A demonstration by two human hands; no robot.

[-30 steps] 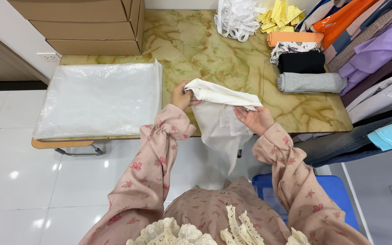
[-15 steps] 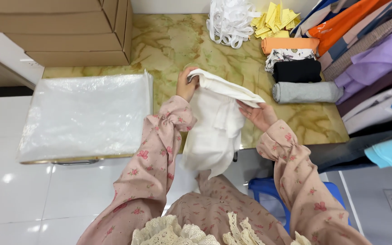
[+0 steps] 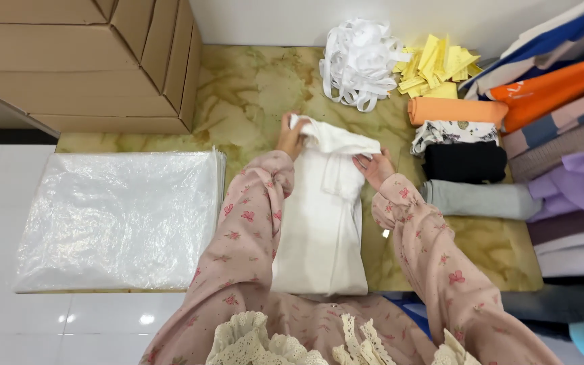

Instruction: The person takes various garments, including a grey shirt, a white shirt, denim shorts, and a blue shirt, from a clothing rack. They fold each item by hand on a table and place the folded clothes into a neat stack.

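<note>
The marbled yellow-green counter (image 3: 251, 88) carries everything here. On its far left corner stand brown cardboard boxes (image 3: 82, 61), and in front of them lies a flat stack of clear plastic bags (image 3: 119, 220). Along the right edge there is a pile of folded cloths in many colours (image 3: 562, 135), with rolled garments in orange, black and grey just beside it. In the middle lies a long white garment (image 3: 322, 230), flat on the counter and reaching to the near edge. Its far end is gathered into a fold. The left hand (image 3: 288, 135) grips this fold from the left, fingers closed on the cloth. The right hand (image 3: 375, 167) holds it from the right, fingers curled around the edge. At the back lie white ribbon loops (image 3: 359, 61) and yellow paper strips (image 3: 434, 67).
</note>
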